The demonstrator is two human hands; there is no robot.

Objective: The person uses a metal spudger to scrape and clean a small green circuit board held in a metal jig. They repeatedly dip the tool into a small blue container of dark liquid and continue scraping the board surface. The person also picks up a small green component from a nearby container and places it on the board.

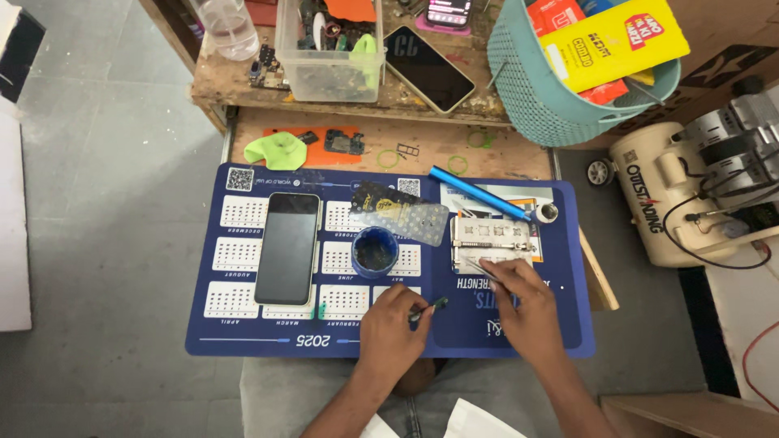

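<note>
My left hand [395, 327] rests on the blue work mat [243, 324] and grips a small dark tool [430, 307] that points right. Farther right, my right hand [523, 304] pinches thin metal tweezers [479, 268], whose tips reach a silver metal fixture [492, 238] on the mat. A round blue pot [375, 251] stands just beyond my left hand. A black phone [287, 246] lies face up on the left of the mat.
A blue pen-like tool [478, 193] and a clear perforated sheet [406, 215] lie at the mat's far edge. Beyond are a wooden shelf with a clear parts box [329, 61], another phone [428, 69] and a teal basket [560, 97]. A cream compressor [673, 195] stands at right.
</note>
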